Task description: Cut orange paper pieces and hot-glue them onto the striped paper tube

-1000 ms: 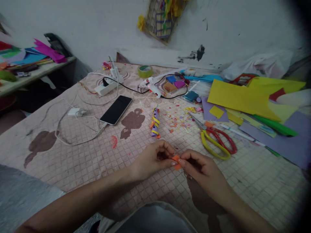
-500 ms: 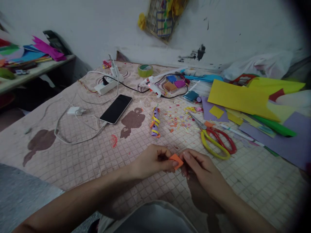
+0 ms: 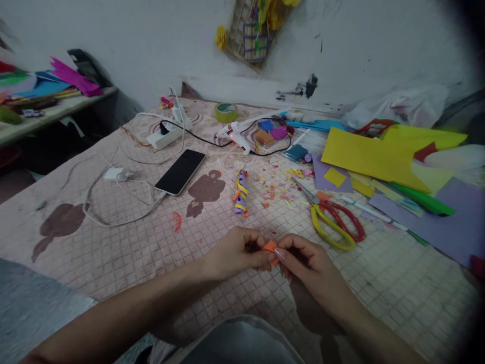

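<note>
A small orange paper piece (image 3: 270, 247) is pinched between both my hands, low in the middle of the view. My left hand (image 3: 235, 252) grips its left side with fingers curled. My right hand (image 3: 306, 263) pinches its right side with thumb and forefinger. Both hands hover just above the patterned cloth (image 3: 136, 242). A purple paper roll wound with yellow and orange strips (image 3: 240, 192) lies on the cloth a short way beyond my hands. Scissors with yellow and red handles (image 3: 333, 222) lie to the right of my right hand.
A black phone (image 3: 181, 171) on a white cable lies at the left. A power strip (image 3: 166, 134), glue gun (image 3: 237, 135) and tape roll (image 3: 226, 112) sit further back. Yellow, purple and green paper sheets (image 3: 379, 156) pile up at the right. Paper scraps (image 3: 278, 187) litter the middle.
My right hand let go of the orange piece for a moment and has come back to pinch it. Both hands have drifted slightly left and away from me.
</note>
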`<action>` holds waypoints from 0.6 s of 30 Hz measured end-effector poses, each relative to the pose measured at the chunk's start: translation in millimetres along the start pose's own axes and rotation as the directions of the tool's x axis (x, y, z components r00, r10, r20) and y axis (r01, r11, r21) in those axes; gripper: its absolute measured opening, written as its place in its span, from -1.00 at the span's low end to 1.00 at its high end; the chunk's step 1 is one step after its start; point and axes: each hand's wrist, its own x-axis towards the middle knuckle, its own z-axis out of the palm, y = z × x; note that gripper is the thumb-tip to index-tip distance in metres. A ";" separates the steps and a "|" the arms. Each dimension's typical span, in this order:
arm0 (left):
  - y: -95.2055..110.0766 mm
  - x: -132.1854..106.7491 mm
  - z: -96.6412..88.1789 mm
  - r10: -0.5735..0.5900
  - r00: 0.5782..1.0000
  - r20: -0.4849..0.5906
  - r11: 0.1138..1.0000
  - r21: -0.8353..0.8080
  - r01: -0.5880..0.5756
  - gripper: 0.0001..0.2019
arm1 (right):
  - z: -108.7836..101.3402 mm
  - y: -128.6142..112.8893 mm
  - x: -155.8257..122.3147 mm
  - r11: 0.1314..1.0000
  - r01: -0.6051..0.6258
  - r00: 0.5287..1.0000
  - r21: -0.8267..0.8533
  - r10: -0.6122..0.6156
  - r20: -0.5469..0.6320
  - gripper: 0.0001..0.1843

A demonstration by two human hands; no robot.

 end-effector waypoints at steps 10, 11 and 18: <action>2.2 -3.2 0.7 -0.038 0.998 0.055 0.998 0.059 0.035 -0.73 | 1.9 -3.1 -0.3 0.998 0.035 0.997 -0.045 -0.038 -0.063 -0.74; 3.2 -3.3 0.8 -0.045 0.997 0.062 0.997 0.061 0.041 -0.72 | 1.9 -2.9 -0.2 0.999 0.035 0.997 -0.039 -0.037 -0.066 -0.74; 7.8 -3.2 2.3 -0.032 0.996 0.085 0.999 0.041 0.029 -0.64 | 0.8 2.1 -0.3 0.999 -0.009 0.997 0.038 0.012 -0.072 -0.73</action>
